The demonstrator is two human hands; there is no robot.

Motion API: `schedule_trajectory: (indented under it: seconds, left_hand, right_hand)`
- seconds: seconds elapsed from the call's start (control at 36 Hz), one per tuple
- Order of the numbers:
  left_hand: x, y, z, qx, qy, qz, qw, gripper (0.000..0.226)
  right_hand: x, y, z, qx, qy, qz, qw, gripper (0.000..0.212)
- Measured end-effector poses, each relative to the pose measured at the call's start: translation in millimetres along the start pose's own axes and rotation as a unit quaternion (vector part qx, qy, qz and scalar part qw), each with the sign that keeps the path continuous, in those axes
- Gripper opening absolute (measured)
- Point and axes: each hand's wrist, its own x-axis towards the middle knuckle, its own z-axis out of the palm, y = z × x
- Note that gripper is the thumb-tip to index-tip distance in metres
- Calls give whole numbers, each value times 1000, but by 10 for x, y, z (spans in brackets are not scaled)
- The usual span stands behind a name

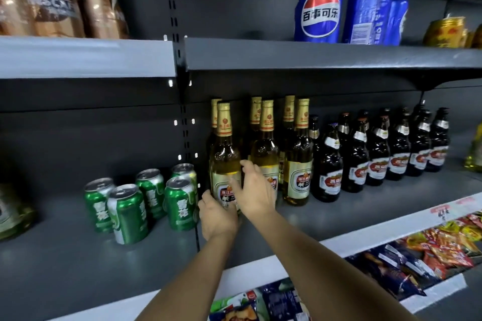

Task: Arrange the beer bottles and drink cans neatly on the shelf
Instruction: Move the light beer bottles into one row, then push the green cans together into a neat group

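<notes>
Several gold-capped clear beer bottles stand in two rows at the middle of the grey shelf (352,216). My left hand (217,217) curls around the base of the front-left gold beer bottle (224,156). My right hand (255,191) holds the same bottle's right side, thumb across the label and fingers reaching between it and the neighbouring bottle (266,148). To the left, several green beer cans (126,214) stand in a loose, uneven cluster. To the right, dark brown beer bottles (329,164) run in a double row towards the back right.
Blue Pepsi cans (319,8) and yellow cans (446,32) stand on the upper shelf, with brown coffee bottles (52,0) at its left. Snack packets (443,245) lie on the shelf below. A green bottle (10,211) sits at the far left edge.
</notes>
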Motion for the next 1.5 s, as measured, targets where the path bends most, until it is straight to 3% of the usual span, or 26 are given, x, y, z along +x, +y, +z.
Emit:
schedule_trajectory:
  seconds: [0.17,0.33,0.44,0.56,0.64,0.72,0.94,1.14,1.28,1.42,1.5]
  left_hand:
    - [-110,-4,-179,94,-16,35,995,37]
    - [-164,-135,-405,168,-38,142,975,33]
    - [-116,-193,-719,154,20,213,965,26]
    - [61,-277,-1152,157,133,256,945,22]
    - [248,-375,-1512,159,198,216,943,27]
    - [405,-523,-1825,172,196,154,953,39]
    - [716,-779,-2118,246,-43,144,957,88]
    - [714,-738,-2197,152,-32,79,985,52]
    - [542,-827,-2433,25,-27,52,998,53]
    - [346,-968,-2853,43,28,34,998,54]
    - [270,-1090,-3159,53,65,26,996,61]
  right_hand:
    - [-183,131,-1,-63,-8,-17,998,41]
    - [-309,12,70,-101,6,-29,994,33]
    - [-271,-335,156,-114,0,-93,989,28]
    - [-198,-696,308,-96,-6,-131,987,29]
    - [-175,-940,461,-97,-10,-165,981,31]
    - [-153,-1168,652,-113,-18,-183,976,31]
    - [-98,-1648,1101,-160,-90,-139,973,44]
    - [-186,-1879,1200,-108,-94,-90,986,46]
    - [-268,-2064,1207,2,-127,-55,990,41]
    - [-466,-2323,1309,20,-126,-94,987,43]
    - [-466,-2400,1374,-32,-107,-115,987,45]
